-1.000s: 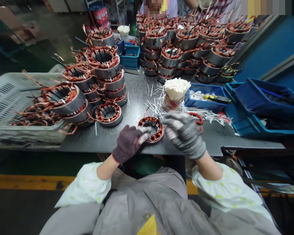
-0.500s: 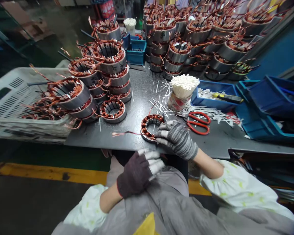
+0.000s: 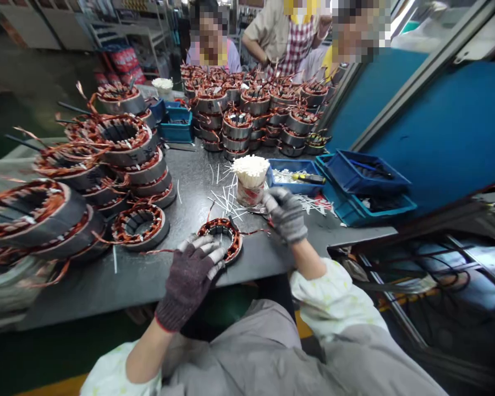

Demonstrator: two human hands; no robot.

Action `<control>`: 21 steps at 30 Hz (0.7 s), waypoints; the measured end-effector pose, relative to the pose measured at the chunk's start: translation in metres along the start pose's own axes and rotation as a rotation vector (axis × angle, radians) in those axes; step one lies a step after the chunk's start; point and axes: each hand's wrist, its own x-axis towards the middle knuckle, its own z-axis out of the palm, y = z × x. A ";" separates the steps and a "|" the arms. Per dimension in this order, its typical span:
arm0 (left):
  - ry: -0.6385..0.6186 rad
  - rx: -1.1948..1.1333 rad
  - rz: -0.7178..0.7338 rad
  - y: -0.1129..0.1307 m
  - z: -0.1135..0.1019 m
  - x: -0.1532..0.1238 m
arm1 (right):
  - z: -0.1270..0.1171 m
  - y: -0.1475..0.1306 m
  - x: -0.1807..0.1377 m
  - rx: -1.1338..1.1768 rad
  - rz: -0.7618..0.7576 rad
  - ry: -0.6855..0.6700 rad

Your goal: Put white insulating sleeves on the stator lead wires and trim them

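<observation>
Since every place below is given from it, the stator (image 3: pixel 234 242) is entered first: it lies flat, bore upward, at the near edge of the table (image 3: pixel 107 286).

- Table: dark top, under the stator and everything else listed.
- Stacks (image 3: pixel 124 137): wound cores piled to the left of the stator and behind it. Further piles (image 3: pixel 239 118) stand far behind it, in front of three seated people.
- Bins (image 3: pixel 367 176): blue, right of the stator and behind it, well apart.
- Lone stator (image 3: pixel 126 234): flat on the table, just left of the stator, not touching.
- Cup (image 3: pixel 251 181): packed with white sticks, just behind the stator to its right.
- Left hand (image 3: pixel 190 275): gloved, fingers spread and slack, tips resting on the stator's near rim, grasping nothing.
- Right hand (image 3: pixel 286 214): gloved, right of the stator beside the cup, fingers curled. Whether they pinch anything cannot be told.
- Loose sticks (image 3: pixel 225 198): scattered just behind the stator.
- Lead (image 3: pixel 256 232): thin copper wire running from the stator toward the right hand.

Handling, as judged: the steel core is likely heavy for its size and stiff. The copper turns and lead probably bend and scratch easily. It is best gripped by the bare outer steel wall, never by the wire.
</observation>
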 end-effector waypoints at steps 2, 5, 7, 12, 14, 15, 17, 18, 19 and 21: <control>0.006 0.041 -0.011 0.006 0.000 0.002 | 0.006 0.021 0.031 0.040 0.149 0.144; -0.013 0.032 0.010 0.007 0.001 0.006 | 0.020 0.037 0.062 0.067 0.180 0.166; -0.022 -0.010 0.029 0.004 0.003 0.008 | 0.025 0.039 0.068 0.124 0.181 0.181; 0.016 -0.068 0.018 -0.003 0.012 0.007 | 0.016 0.035 0.056 0.418 0.248 0.182; 0.024 -0.054 0.004 -0.001 0.015 0.007 | 0.010 0.036 0.052 0.495 0.248 0.137; 0.025 -0.043 -0.002 0.001 0.016 0.007 | 0.007 0.036 0.052 0.511 0.243 0.122; 0.025 -0.019 -0.016 0.005 0.016 0.008 | 0.002 0.037 0.054 0.496 0.228 0.126; 0.023 -0.005 -0.023 0.007 0.015 0.009 | -0.001 0.036 0.057 0.486 0.227 0.134; 0.021 0.009 -0.028 0.010 0.015 0.010 | -0.005 0.035 0.060 0.491 0.234 0.132; 0.022 0.032 -0.043 0.013 0.013 0.011 | -0.012 0.030 0.066 0.588 0.268 0.075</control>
